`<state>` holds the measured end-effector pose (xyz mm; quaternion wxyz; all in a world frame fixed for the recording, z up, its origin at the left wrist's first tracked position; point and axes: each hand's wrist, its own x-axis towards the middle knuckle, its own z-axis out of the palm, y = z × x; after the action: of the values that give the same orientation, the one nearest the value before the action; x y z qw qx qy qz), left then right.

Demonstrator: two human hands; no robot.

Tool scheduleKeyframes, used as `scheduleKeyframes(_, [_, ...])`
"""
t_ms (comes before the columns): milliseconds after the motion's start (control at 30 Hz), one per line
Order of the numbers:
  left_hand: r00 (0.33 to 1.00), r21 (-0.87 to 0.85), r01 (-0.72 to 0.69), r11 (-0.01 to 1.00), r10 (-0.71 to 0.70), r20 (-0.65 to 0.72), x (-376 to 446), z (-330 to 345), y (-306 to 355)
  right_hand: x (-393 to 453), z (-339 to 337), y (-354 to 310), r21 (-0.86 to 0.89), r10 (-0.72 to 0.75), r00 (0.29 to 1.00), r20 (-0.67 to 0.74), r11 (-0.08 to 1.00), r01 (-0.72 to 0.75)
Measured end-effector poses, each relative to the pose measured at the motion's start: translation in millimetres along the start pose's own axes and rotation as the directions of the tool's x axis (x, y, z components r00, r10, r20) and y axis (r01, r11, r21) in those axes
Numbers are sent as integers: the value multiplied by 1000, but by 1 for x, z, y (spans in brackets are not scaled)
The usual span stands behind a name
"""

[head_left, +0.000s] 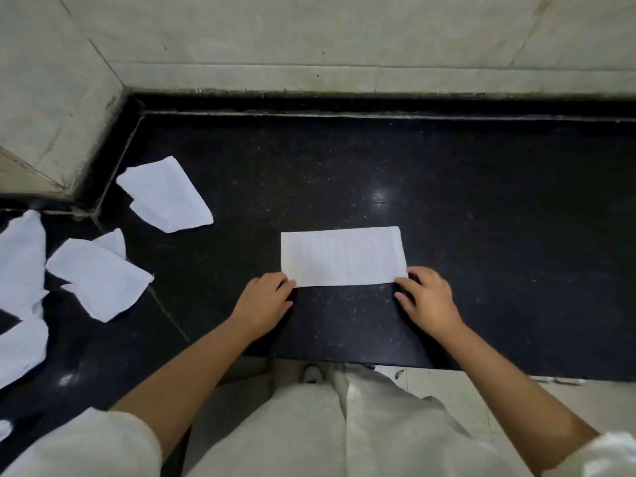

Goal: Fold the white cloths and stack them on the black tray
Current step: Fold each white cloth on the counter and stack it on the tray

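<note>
A white cloth [342, 256] lies flat on the black counter [447, 201] as a wide rectangle, folded in half. My left hand [263, 304] pinches its near left corner. My right hand [426, 297] holds its near right corner, fingers curled on the edge. Several loose, crumpled white cloths lie to the left: one [165, 194] near the wall corner, one [98, 277] closer to me, and more [20, 270] at the left edge. No black tray is in view.
A tiled wall [344, 39] runs along the back of the counter, and a tiled pillar [51, 98] juts in at the left. The counter's front edge [344, 361] is just below my hands, with pale floor tiles and my light trousers beneath.
</note>
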<state>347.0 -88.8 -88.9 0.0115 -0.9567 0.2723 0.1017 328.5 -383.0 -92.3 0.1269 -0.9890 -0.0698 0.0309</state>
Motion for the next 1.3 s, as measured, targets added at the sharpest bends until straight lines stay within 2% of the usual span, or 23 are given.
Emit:
scheduleKeyframes(100, [989,-54,81,995,-87,-120,-3,2,3,-7,-2,-4,69,106,992,-62,992,-102])
scheduleKeyframes(167, [972,-86,121,989,-136,-192,4,-5,4,-1,-12,-13,98,307,946,-104,950,-298])
scheduleKeyframes(233, [950,-164,205,965,-236,-203,18,-15,8,11,-18,-21,88,475,880,-12,877,-472])
scheduleKeyframes(300, [930,-232,337,912,-361,-71,32,-24,15,21,-16,-26,26,533,844,60,844,-536])
scheduleKeyframes(367, [905,-211,422,882,-425,37,43,-22,18,28,-11,-32,-19,573,813,101,819,-574])
scheduleKeyframes(500, [881,-139,442,886,-400,253,50,-7,19,33,-5,-40,-88,631,764,132,775,-626])
scheduleKeyframes(567, [877,-136,444,886,-398,269,53,-6,17,37,-6,-42,-97,640,755,143,768,-633])
scheduleKeyframes(700, [872,-118,451,885,-409,268,54,-7,19,37,-6,-46,-69,587,804,92,809,-583])
scheduleKeyframes(833, [877,-143,450,881,-407,254,55,-7,19,41,-29,-54,330,551,835,-3,788,-519])
scheduleKeyframes(867, [883,-192,448,873,-399,246,53,-7,17,44,-36,-61,410,527,849,-36,783,-468])
scheduleKeyframes(933, [898,-329,440,836,-401,181,46,-8,13,53,-46,-81,462,433,892,-130,822,-332])
scheduleKeyframes(1000, [884,-430,447,784,-461,78,36,-10,6,62,-47,-107,415,235,927,-291,904,-99])
scheduleKeyframes(1067, [843,-468,491,735,-537,40,23,-11,-4,69,-37,-132,310,27,930,-367,946,95])
scheduleKeyframes(1133, [816,-486,515,707,-578,24,7,-6,-10,70,-16,-150,227,-93,941,-325,958,173])
scheduleKeyframes(1200, [804,-513,515,687,-594,12,-10,-2,-14,65,8,-164,169,-165,968,-187,966,198])
scheduleKeyframes(1300, [793,-530,514,674,-609,-5,-28,2,-17,59,34,-170,132,-177,984,-31,975,180])
